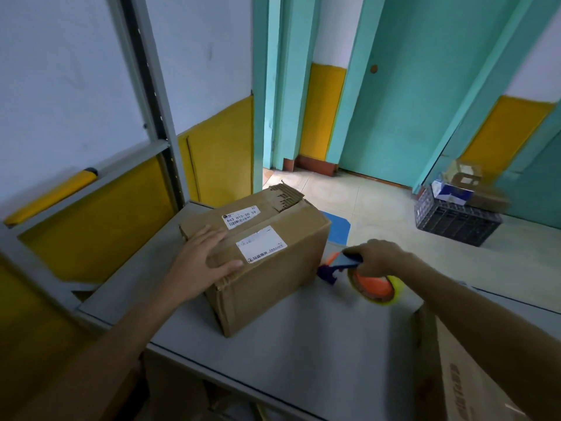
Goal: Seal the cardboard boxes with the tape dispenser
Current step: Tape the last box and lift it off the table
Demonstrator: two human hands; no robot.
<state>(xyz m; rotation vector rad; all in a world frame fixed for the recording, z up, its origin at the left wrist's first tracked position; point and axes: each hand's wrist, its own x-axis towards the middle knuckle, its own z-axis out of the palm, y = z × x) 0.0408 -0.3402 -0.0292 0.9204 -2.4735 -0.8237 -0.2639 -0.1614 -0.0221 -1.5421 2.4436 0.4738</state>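
Observation:
A brown cardboard box [273, 262] with two white labels stands on the grey table [303, 354], its top flaps closed and a torn flap sticking up at the far end. My left hand [200, 262] lies flat on the box's near top corner, fingers straight. Just right of the box, my right hand [379, 256] grips the handle of an orange and blue tape dispenser [364, 278] with a yellowish tape roll. The dispenser's blade end points at the box's right side, close to the table surface.
Another cardboard box [467, 375] sits at the table's right front corner. A dark plastic crate [455, 223] holding small boxes stands on the floor at the right. A grey metal shelf frame [164, 147] rises to the left of the table.

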